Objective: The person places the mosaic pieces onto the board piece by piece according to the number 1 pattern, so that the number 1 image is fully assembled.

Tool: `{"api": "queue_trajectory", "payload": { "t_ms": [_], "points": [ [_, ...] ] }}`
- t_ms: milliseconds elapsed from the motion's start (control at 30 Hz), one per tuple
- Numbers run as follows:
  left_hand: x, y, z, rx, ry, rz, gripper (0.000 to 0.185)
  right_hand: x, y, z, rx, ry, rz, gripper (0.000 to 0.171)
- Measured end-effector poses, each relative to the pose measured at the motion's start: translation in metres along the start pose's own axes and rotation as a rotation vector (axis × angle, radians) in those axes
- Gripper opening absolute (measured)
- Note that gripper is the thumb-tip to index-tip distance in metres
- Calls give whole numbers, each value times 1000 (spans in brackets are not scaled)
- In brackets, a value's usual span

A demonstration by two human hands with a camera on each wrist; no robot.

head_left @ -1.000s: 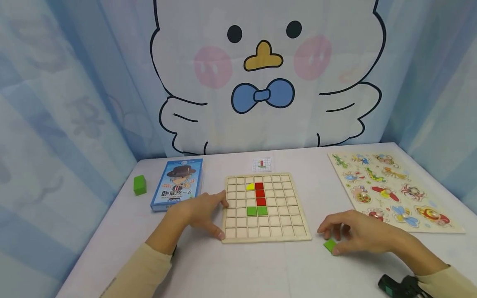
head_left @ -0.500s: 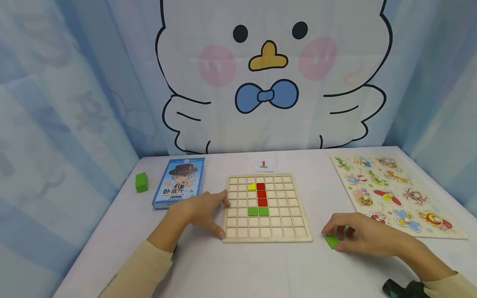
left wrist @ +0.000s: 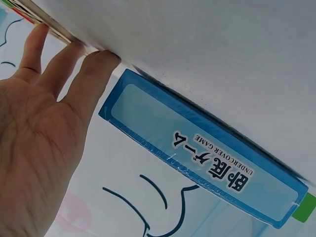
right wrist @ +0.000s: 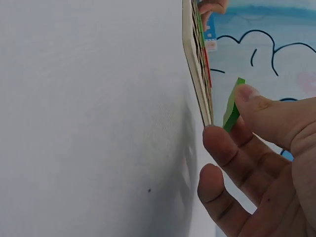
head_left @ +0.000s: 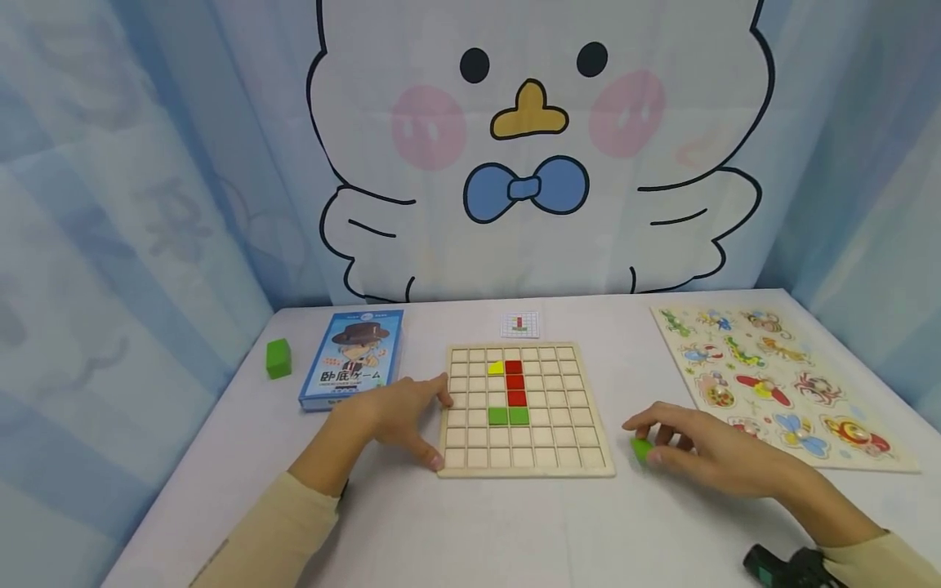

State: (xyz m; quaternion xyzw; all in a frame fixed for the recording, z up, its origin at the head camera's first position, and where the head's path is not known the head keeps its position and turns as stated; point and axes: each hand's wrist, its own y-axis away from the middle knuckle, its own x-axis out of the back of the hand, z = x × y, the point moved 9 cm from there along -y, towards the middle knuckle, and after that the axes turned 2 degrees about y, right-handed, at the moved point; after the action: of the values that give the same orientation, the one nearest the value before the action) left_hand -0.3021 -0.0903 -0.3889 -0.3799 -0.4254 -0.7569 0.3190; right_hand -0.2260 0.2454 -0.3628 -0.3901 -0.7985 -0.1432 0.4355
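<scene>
A wooden grid board (head_left: 559, 460) lies in the middle of the table, with several red tiles (head_left: 515, 382), two green tiles (head_left: 509, 416) and a yellow piece (head_left: 496, 367) in its cells. My left hand (head_left: 390, 416) rests at the board's left edge, thumb by the near corner and fingers spread; in the left wrist view its fingers (left wrist: 69, 74) reach to the edge. Right of the board, my right hand (head_left: 706, 449) pinches a loose green tile (right wrist: 234, 104) between thumb and fingers. The tile is tilted in the right wrist view.
Behind the board lies a small pattern card (head_left: 520, 324). A blue game box (head_left: 353, 359) and a green block (head_left: 278, 359) stand at the left. An insect puzzle board (head_left: 779, 376) lies at the right. A printed curtain (head_left: 529, 245) hangs behind the table.
My right hand has raised the green tile from the table and shifted slightly left and away from me, turning the tile. The left hand stays at the board's edge.
</scene>
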Motion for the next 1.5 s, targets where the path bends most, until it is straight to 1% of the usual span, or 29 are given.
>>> {"api": "queue_trajectory", "payload": {
  "t_ms": [200,333,467,567,700,833,1033,1167,1300,1500],
  "points": [
    [0,1,1,10,4,-7,78,3,-8,-6,12,7,32,30],
    [1,1,2,-3,4,-3,77,4,-16,-11,27,-9,32,26],
    [1,0,2,-9,4,-1,77,3,-23,-9,4,-50,29,25],
    [0,-1,2,-8,6,0,77,3,-26,-5,-18,-84,40,24],
    [-1,-1,1,5,0,2,80,4,-31,-2,-22,-121,68,24],
    [-1,0,1,7,-5,9,80,4,-38,-2,2,-149,95,24],
    [1,0,5,-30,-20,19,78,6,-48,-9,77,-173,128,24],
    [2,0,6,-30,-26,18,78,3,-55,-11,94,-198,125,25],
    [2,1,4,-5,-21,12,78,-2,-64,-10,86,-223,112,25],
    [1,1,4,8,-5,5,77,-7,-74,-8,63,-238,107,25]
  ]
}}
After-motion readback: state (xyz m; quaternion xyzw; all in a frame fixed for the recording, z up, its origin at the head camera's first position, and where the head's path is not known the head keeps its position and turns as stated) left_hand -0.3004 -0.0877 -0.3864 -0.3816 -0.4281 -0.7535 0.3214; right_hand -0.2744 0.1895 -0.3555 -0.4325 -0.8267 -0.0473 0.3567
